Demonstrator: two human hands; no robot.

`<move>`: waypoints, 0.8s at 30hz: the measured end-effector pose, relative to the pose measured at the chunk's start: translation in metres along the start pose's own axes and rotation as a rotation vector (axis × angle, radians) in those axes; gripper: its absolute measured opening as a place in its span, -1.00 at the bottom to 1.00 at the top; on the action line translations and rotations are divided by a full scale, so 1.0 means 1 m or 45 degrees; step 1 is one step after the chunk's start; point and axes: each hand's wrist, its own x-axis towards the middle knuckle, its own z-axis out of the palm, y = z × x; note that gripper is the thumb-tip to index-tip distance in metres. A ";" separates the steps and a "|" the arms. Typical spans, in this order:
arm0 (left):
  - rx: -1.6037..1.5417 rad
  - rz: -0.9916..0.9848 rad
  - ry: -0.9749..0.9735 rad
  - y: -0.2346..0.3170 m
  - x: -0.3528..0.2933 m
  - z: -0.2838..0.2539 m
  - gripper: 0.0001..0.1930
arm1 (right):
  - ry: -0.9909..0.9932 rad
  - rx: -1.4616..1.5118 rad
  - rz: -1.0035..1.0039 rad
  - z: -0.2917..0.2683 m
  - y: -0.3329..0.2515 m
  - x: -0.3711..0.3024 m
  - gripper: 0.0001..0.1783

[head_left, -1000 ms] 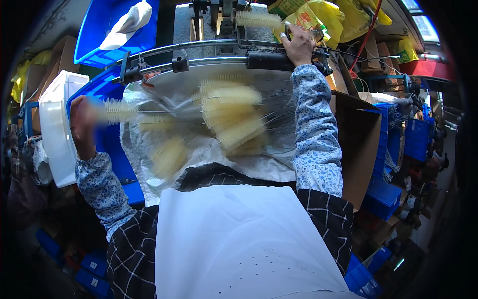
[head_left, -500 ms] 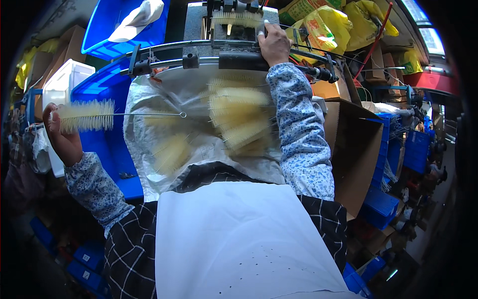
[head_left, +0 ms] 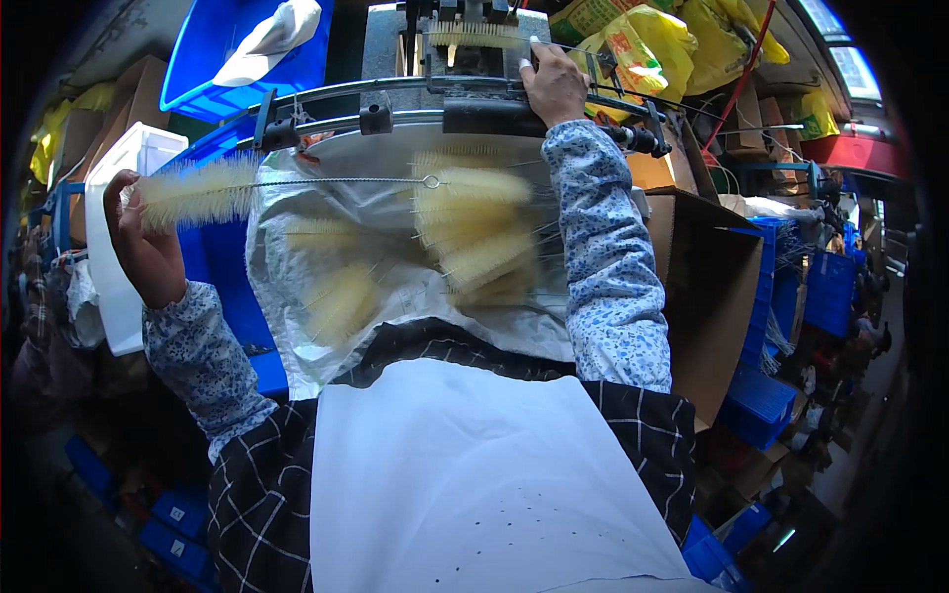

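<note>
My left hand (head_left: 150, 242) is closed round the bristled end of a pale yellow bottle brush (head_left: 203, 191). Its twisted wire handle points right and ends in a small loop above the lap. Up at the machine (head_left: 395, 44), my right hand (head_left: 556, 87) has its fingers bent beside the right end of another bristle brush (head_left: 476, 36); what lies between the fingertips is hidden. Under a clear sheet, several yellow brushes (head_left: 484, 203) lie on white sacking (head_left: 287, 267) between my arms, blurred through it.
A black-sleeved metal bar (head_left: 484, 117) crosses in front of the machine. Blue bins (head_left: 213, 94) and a white box (head_left: 119, 316) stand at the left. An open cardboard box (head_left: 707, 296) is by my right forearm. Yellow bags (head_left: 633, 59) are piled at the upper right.
My left hand has moved up and slightly right with the bottle brush, whose loop now lies higher and further right. My right hand has shifted slightly right, staying at the machine.
</note>
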 end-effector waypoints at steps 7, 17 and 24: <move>-0.017 -0.082 -0.105 -0.014 -0.001 0.011 -0.73 | -0.219 0.239 0.117 -0.023 0.082 0.013 -0.68; 0.036 -0.105 -0.625 -0.017 -0.017 0.084 -0.71 | -0.320 0.117 -0.115 -0.066 0.133 0.022 -0.76; 0.004 0.044 -0.579 -0.028 -0.045 0.152 -0.73 | -1.116 0.810 -0.261 -0.153 0.029 -0.042 -0.38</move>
